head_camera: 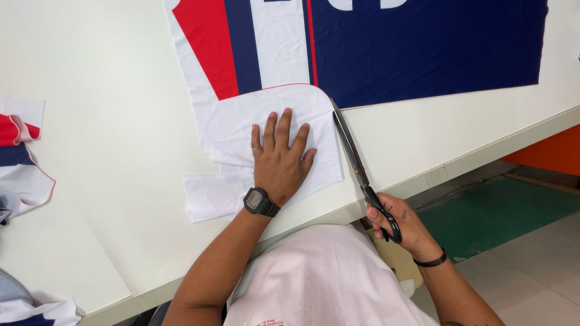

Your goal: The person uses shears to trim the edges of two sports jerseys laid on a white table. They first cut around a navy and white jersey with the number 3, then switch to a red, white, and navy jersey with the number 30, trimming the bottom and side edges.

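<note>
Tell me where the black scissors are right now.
In the head view, the long black metal scissors are right of centre, held by the right hand, blades along the white fabric panel's right edge.

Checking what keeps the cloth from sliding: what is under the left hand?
The left hand lies flat on white fabric, which rests on the white table. The fabric beneath the palm is covered.

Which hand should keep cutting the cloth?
Probably the right hand: it grips the black scissors, whose blades lie along the white cloth piece's edge. The left hand lies flat on that cloth.
</note>
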